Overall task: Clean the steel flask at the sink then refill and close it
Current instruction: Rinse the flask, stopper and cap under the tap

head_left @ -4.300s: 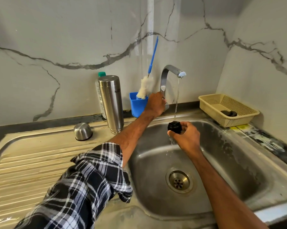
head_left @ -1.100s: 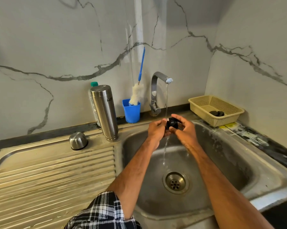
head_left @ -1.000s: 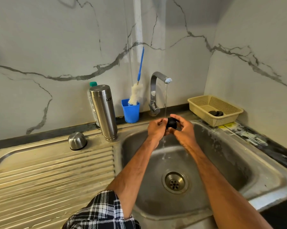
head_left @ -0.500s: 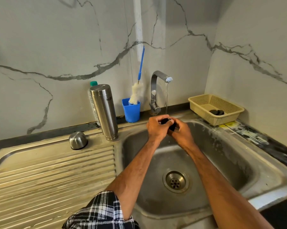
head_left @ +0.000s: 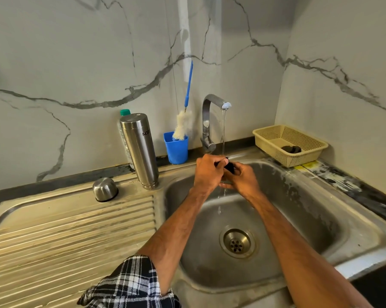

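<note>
Over the sink point(head_left: 321, 218) basin, under the running tap point(head_left: 206, 121), I see both hands closed round the small black stopper point(head_left: 229, 167). The left hand point(head_left: 207, 172) curls over it from the left and the right hand point(head_left: 243, 178) grips it from the right and below, so only a sliver of black shows between them. The steel flask point(head_left: 140, 150) stands upright at the basin's left edge, well apart from the hands. Its steel cap point(head_left: 105, 189) sits dome-up on the drainboard point(head_left: 76, 230) near it.

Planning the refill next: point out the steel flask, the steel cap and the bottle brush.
steel flask point(head_left: 140, 150), head view, mid body.
steel cap point(head_left: 104, 188), head view, domed top.
bottle brush point(head_left: 183, 127), head view, white bristles.
</note>
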A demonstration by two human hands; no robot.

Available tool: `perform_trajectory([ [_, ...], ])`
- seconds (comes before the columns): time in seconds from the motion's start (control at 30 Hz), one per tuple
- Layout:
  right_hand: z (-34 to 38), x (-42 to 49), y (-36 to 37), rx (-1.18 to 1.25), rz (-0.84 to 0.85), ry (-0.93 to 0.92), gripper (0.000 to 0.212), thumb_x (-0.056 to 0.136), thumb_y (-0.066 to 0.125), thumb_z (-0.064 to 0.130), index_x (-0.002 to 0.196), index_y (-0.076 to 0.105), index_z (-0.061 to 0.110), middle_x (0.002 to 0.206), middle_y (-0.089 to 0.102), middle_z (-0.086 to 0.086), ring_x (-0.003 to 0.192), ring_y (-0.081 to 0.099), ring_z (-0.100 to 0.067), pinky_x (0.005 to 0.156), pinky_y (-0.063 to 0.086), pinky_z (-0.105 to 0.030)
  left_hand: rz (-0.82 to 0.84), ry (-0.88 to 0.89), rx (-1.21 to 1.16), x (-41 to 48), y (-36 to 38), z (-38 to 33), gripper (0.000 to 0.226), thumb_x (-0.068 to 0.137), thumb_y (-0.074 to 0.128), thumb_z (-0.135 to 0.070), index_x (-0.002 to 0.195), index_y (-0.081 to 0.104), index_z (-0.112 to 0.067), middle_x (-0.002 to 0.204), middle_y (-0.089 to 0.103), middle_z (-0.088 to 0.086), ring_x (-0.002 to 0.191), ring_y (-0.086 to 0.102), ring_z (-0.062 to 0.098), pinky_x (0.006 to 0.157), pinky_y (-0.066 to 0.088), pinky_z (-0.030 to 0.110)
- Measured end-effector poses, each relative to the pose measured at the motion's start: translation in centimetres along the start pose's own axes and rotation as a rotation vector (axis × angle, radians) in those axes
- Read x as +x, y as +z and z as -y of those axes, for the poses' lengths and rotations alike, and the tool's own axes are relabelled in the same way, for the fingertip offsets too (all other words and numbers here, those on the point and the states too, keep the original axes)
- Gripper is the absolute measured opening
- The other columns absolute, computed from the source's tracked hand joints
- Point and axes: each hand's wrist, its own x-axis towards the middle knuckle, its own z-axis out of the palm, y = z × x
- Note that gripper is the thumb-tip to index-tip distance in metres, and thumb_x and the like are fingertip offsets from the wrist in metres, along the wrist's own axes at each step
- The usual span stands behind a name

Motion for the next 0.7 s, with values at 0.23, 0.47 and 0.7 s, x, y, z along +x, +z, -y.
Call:
perform_trajectory([
  [0.23,-0.1,0.0,0.1,-0.176,-0.129,-0.081,0.035,0.082,0.082,0.019,0.112,0.071,0.009,0.098,0.074,-0.004,0.085,0.074,-0.019,0.072,0.064,-0.045,-0.1,-0.085,0.152,0.3,0.4,-0.1,0.013,0.091,0.075,-0.031,0.096,0.081,-0.02,0.086,0.077,-0.003,0.085,0.069,0.014,0.083,0.056,0.033],
  [0.47,0.9,-0.6,0.0,-0.42,-0.27,-0.225,0.046,0.073,0.088,0.025,0.115,0.07,0.019,0.104,0.07,0.008,0.092,0.063,-0.005,0.076,0.047,-0.01,-0.167,-0.147,-0.006,0.1,-0.2,-0.1,0.013,0.086,0.081,-0.028,0.089,0.08,-0.015,0.072,0.074,-0.006,0.065,0.068,0.005,0.063,0.056,0.021],
  [0.7,1.2,-0.8,0.3,-0.418,-0.243,-0.243,0.053,0.076,0.085,0.015,0.124,0.065,0.017,0.115,0.067,0.003,0.104,0.056,-0.005,0.09,0.046,-0.021,-0.126,-0.162,-0.119,-0.3,0.3,1.3,0.021,0.089,0.078,-0.029,0.072,0.072,-0.019,0.062,0.069,-0.004,0.055,0.063,0.008,0.054,0.05,0.017],
])
